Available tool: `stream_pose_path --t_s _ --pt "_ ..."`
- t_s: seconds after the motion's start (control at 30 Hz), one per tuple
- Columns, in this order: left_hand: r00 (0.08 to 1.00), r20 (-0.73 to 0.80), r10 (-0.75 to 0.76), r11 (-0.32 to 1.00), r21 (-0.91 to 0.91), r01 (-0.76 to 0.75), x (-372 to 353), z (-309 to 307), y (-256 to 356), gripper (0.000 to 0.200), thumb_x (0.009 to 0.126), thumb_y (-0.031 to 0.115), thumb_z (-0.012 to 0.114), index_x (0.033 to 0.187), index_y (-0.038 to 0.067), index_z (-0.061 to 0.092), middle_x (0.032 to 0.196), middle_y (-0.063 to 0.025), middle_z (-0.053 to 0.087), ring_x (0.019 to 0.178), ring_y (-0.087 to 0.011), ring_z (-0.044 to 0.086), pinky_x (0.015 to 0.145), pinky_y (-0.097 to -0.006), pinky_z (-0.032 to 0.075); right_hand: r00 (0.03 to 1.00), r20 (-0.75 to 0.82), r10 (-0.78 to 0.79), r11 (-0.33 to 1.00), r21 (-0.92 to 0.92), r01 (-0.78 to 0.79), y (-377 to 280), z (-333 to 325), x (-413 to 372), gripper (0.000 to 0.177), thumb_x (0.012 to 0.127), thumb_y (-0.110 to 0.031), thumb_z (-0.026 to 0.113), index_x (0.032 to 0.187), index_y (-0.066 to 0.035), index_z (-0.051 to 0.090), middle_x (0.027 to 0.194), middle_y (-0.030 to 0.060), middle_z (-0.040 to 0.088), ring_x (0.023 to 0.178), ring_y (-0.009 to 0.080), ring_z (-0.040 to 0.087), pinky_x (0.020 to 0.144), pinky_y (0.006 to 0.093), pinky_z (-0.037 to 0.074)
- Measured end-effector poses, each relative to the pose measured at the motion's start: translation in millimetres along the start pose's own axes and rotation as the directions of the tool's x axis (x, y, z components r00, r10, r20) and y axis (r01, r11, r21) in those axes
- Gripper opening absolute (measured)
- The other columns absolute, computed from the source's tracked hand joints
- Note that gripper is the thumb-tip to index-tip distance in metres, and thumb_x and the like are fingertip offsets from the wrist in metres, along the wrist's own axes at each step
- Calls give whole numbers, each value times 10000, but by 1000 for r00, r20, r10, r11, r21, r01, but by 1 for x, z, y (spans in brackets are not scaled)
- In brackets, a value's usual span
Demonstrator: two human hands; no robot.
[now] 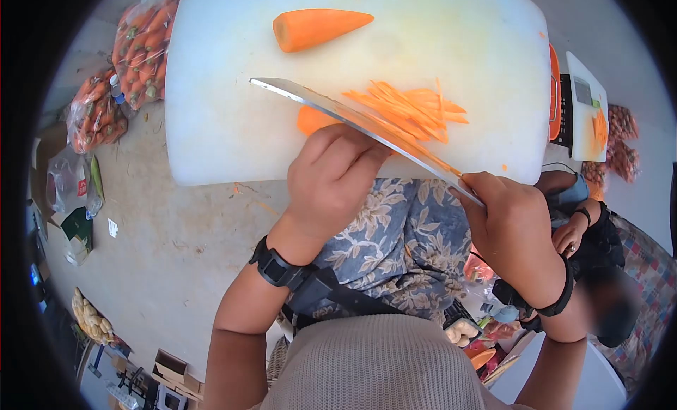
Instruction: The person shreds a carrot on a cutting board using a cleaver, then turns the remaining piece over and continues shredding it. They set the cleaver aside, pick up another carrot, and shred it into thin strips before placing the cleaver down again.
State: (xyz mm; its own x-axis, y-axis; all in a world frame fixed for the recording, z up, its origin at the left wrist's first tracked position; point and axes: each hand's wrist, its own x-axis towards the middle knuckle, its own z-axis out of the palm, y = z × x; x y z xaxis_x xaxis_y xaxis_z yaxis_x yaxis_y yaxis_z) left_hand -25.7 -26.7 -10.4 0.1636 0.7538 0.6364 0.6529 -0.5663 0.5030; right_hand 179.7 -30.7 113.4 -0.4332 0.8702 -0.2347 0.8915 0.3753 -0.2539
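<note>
My right hand [509, 211] is wrapped round the handle of a large kitchen knife [310, 97], whose blade slants up to the left across the board. My left hand [337, 171], fingers curled, presses on a piece of carrot [312, 119] beside the blade; part of that piece is hidden by the fingers and knife. Thin carrot strips [405, 108] lie in a heap on the far side of the blade. A larger cut carrot [321, 29] rests near the far part of the white cutting board [226, 121].
Bags of carrots [144, 53] stand on the floor at the upper left. At the right, another person's hand [570, 235] shows near a second cutting board [587, 121] with carrot on it. An orange container [555, 92] sits behind my board's right edge.
</note>
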Motion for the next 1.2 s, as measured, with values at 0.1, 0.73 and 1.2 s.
stream_pose_path --t_s 0.1,0.73,1.2 --pt "999 31 21 1000 17 -22 2 -3 2 242 613 56 677 852 61 711 846 -18 631 836 -211 601 654 -286 522 997 71 43 999 -35 -40 -2 -1 -3 109 718 -45 654 782 -52 567 659 121 601 600 307 618 537 400 489" --pt "999 -11 -40 998 -58 39 1 1 4 161 651 0 760 803 34 717 836 -59 655 821 -232 627 713 -307 536 990 -52 135 962 246 -118 -4 7 27 84 791 -81 667 825 -19 621 597 161 585 549 346 597 516 414 473" --pt "997 75 -24 999 43 21 0 -8 5 208 608 64 692 815 70 709 838 -19 637 834 -197 606 648 -276 525 991 124 42 994 -106 -29 -11 -4 9 128 740 -64 657 739 -50 530 615 124 581 554 312 597 518 394 478"
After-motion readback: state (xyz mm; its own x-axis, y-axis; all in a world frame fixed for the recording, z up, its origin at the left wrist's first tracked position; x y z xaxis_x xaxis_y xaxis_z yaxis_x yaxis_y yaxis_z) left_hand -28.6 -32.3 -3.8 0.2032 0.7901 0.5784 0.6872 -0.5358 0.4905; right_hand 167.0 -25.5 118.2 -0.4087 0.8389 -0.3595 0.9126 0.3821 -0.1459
